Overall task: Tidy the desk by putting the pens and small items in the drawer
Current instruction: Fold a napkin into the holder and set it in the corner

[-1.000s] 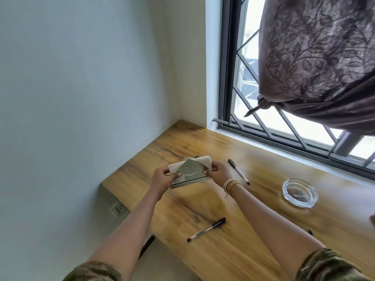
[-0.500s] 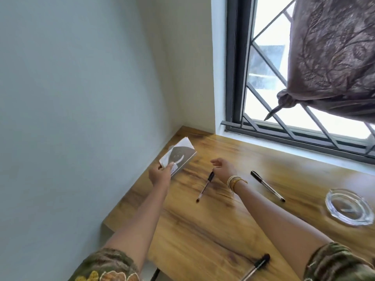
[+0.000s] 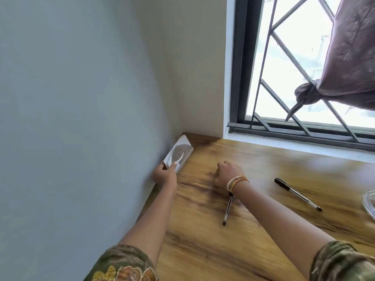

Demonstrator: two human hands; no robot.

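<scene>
My left hand [image 3: 165, 175] grips a small grey and white holder [image 3: 179, 154] with paper in it, set against the left wall near the desk's far corner. My right hand [image 3: 228, 173] rests as a fist on the wooden desk [image 3: 203, 250], nothing visible in it. A black pen [image 3: 227, 209] lies partly under my right wrist, pointing toward me. A second black-capped clear pen [image 3: 297, 193] lies farther right. No drawer is in view.
The rim of a glass ashtray [image 3: 369, 201] shows at the right edge. A barred window [image 3: 304, 78] with a knotted purple curtain [image 3: 345, 57] is behind the desk. The grey wall [image 3: 81, 118] bounds the left side.
My left hand has carried the holder left and back until it stands against the wall. My right hand let go of it and came down closed onto the desk over a pen.
</scene>
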